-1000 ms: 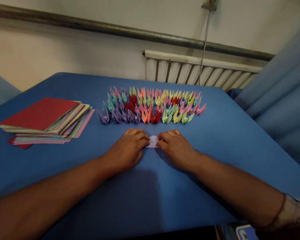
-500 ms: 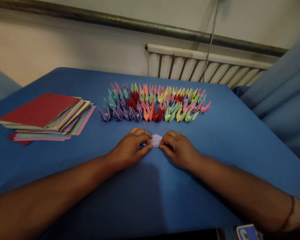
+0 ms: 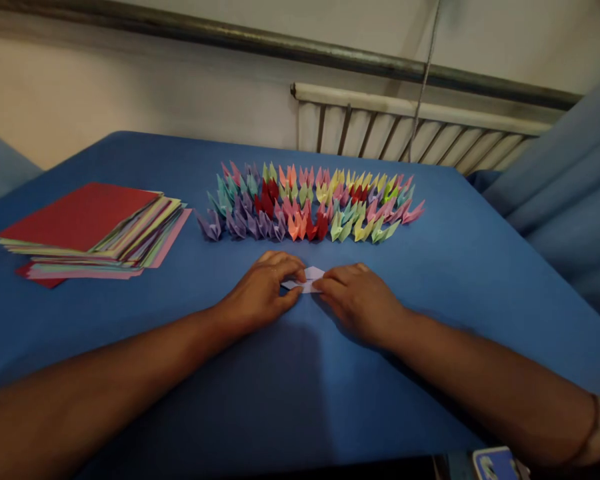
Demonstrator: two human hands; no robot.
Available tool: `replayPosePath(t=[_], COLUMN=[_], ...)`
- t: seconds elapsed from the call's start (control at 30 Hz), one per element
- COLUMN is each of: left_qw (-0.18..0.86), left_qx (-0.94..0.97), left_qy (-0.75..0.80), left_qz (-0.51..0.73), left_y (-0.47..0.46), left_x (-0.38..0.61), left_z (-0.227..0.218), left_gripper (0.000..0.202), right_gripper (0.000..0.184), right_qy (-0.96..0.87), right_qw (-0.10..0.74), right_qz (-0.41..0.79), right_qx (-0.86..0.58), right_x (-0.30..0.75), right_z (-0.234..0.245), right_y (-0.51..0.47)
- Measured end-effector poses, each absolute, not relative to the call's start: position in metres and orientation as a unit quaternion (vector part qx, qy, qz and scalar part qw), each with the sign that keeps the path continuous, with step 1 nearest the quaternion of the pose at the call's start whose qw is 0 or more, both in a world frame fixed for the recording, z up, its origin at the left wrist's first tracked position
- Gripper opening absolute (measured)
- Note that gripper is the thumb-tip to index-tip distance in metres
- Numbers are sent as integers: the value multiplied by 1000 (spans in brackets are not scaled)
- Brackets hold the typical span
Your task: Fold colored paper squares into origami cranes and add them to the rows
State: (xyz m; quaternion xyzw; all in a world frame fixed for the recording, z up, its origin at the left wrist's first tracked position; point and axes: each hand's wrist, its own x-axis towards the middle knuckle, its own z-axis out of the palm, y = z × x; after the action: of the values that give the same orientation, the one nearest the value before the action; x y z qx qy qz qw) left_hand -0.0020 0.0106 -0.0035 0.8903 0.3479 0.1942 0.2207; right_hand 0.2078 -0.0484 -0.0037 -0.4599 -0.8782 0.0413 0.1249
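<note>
A small piece of pale lilac folded paper (image 3: pixel 314 273) lies on the blue tabletop between my two hands. My left hand (image 3: pixel 263 290) is curled round its left side, the fingers coming over the top and the thumb at the near edge. From the other side my right hand (image 3: pixel 363 300) presses its fingertips onto the right part of the paper, covering that end. Just beyond my hands stand several rows of folded paper cranes (image 3: pixel 317 227) in purple, red, orange, green, yellow and pink.
On the left of the blue table (image 3: pixel 145 340) sits an uneven stack of coloured paper sheets (image 3: pixel 80 217), red on top. Behind the table are a radiator (image 3: pixel 360 130) and a pipe (image 3: pixel 260 40). A blue curtain (image 3: pixel 575 173) hangs at the right.
My right fingers have flattened from an upright pinch and slid slightly left over the paper. My left thumb and fingertips have shifted a little, baring more of the paper's left corner.
</note>
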Motion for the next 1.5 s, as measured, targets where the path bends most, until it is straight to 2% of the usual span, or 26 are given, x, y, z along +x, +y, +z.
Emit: replayPosePath(t=[0.13, 0.47, 0.7, 1.03, 1.2, 1.37, 1.5], left_qw=[234, 226, 165, 217, 205, 202, 192], left_qx=[893, 884, 899, 891, 900, 904, 929], left_qy=[340, 375, 361, 343, 322, 323, 257], left_qz=[179, 163, 188, 206, 212, 196, 183], left_y=[12, 22, 30, 32, 31, 32, 30], left_x=[-6, -10, -1, -3, -6, -8, -10], left_z=[-5, 1, -12, -15, -17, -14, -6], left_gripper=[11, 9, 26, 11, 11, 13, 16], right_gripper=[26, 27, 27, 28, 29, 28, 27], right_qy=[-897, -886, -902, -894, -890, -897, -895], right_qw=[81, 94, 74, 75, 83, 68, 90], right_qz=[-5, 21, 44, 41, 11, 42, 60], right_qx=[-434, -453, -424, -440, -448, -436, -434], right_x=[205, 207, 205, 204, 204, 206, 208], right_z=[-1, 3, 7, 9, 9, 10, 8], right_y=[-59, -56, -55, -55, -57, -55, -52])
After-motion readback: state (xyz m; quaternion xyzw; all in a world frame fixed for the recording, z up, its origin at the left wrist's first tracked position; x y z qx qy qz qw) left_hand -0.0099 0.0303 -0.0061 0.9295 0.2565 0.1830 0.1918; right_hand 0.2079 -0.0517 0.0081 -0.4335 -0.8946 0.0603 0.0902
